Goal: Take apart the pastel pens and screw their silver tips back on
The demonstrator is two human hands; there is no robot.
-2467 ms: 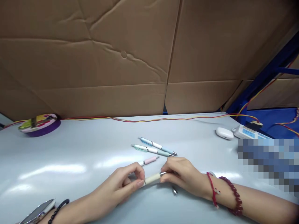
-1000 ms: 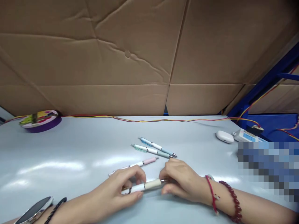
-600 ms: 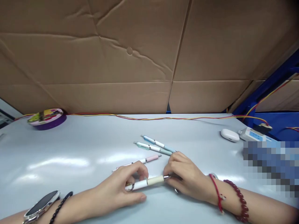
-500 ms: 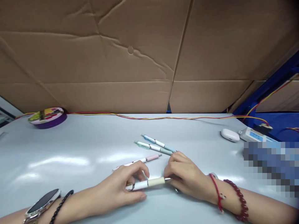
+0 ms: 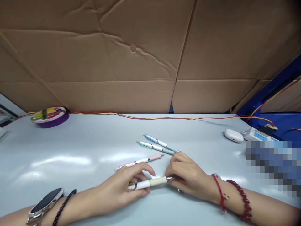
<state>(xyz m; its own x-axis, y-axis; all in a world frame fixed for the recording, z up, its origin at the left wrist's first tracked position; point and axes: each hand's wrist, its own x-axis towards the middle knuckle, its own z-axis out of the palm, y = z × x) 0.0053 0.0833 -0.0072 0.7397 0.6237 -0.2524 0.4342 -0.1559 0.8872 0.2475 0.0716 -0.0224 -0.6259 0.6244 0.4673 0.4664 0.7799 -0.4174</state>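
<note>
A white pen with a cream grip (image 5: 158,181) is held low over the table, its metal tip pointing right. My left hand (image 5: 127,185) wraps thumb and fingers round the pen's white barrel from the left. At the other end, the bent fingers of my right hand (image 5: 185,175) pinch at the metal tip; part of that contact is hidden. Just beyond my left hand lies a pink and white pen (image 5: 143,160). A green and white pen (image 5: 156,148) and a blue and white pen (image 5: 162,143) lie farther back, their right ends near my right knuckles.
A round purple box (image 5: 50,117) stands at the back left. Red and yellow wires (image 5: 150,118) run along the rear edge to a power strip (image 5: 257,135). A white earbud case (image 5: 233,136) sits beside the strip. Cardboard (image 5: 105,62) rises behind the table.
My left index finger has stretched slightly to the right above the pen, and the thumb has curled in under the barrel. The pen's metal tip shows a little more. The view has shifted slightly.
</note>
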